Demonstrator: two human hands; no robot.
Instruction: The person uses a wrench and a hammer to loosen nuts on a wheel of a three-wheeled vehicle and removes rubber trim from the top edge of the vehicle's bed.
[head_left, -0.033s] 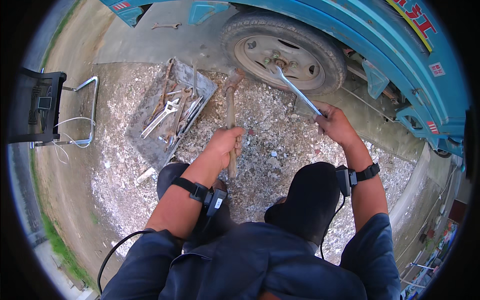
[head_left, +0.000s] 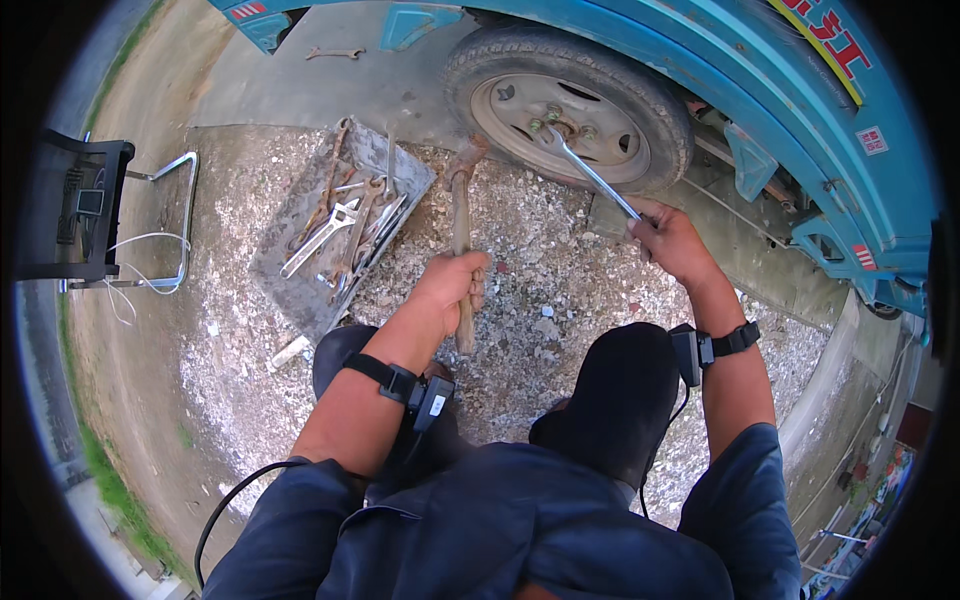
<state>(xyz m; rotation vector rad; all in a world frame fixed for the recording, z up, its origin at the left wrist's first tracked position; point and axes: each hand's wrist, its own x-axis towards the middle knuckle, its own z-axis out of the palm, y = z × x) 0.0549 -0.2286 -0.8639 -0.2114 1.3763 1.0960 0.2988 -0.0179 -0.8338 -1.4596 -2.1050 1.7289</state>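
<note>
My left hand [head_left: 455,290] is closed round the wooden handle of a hammer [head_left: 461,215]. Its rusty head points away from me, just short of the tyre. In my right hand [head_left: 670,238] I grip the near end of a long chrome wrench [head_left: 598,178]. The wrench slants up and left, its far end at the nuts in the middle of the truck wheel [head_left: 600,150]. Whether its jaw sits on a nut is too small to tell. Several greenish nuts [head_left: 553,112] show round the rusty hub.
Left of the hammer lies a grey tray [head_left: 290,265] with several wrenches, among them an adjustable wrench [head_left: 325,238]. Another wrench [head_left: 333,53] lies on the concrete beyond. The blue truck body [head_left: 800,130] overhangs the wheel. A black chair [head_left: 95,210] with a metal frame stands far left.
</note>
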